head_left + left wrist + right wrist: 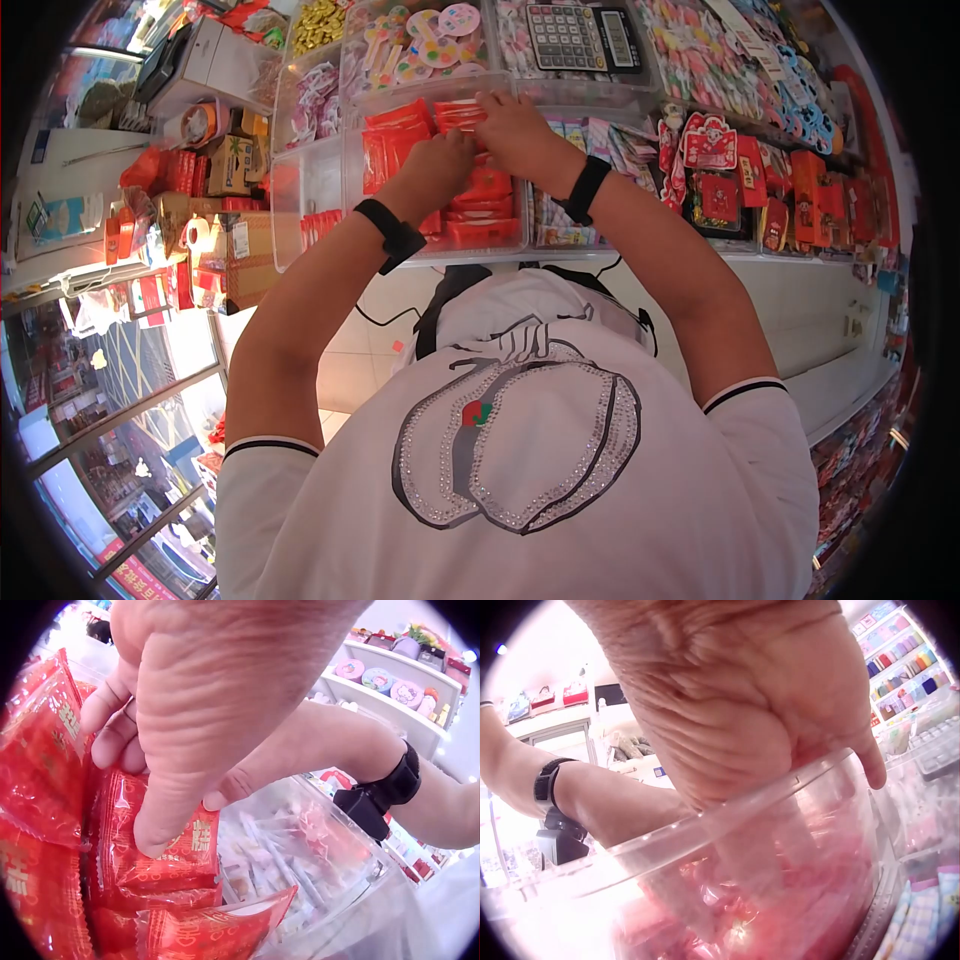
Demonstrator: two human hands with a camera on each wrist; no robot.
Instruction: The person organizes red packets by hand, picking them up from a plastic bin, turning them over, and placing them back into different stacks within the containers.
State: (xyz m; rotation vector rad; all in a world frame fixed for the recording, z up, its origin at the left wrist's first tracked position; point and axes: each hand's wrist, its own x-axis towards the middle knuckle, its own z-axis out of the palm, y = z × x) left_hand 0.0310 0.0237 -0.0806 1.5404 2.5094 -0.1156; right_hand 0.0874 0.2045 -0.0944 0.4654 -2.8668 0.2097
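Both hands reach into a clear plastic bin (521,236) of red plastic-wrapped packets with gold characters. My left hand (440,165) is over the middle of the bin. In the left wrist view, its thumb (152,838) lies on the face of one red packet (196,859), with the fingers bent around past the top edge. My right hand (515,130) is farther back, beside the left. Its thumb (217,798) touches that packet's upper right corner. Through the bin wall in the right wrist view, the right hand's fingers (750,859) point down, fairly straight, among blurred red packets.
Behind stand bins with palette-shaped pieces (425,45) and a calculator (580,38). Colourful slim packs (615,150) lie in the bin to the right, with red hanging decorations (710,145) beyond. Cardboard boxes (240,250) and tape stand at left.
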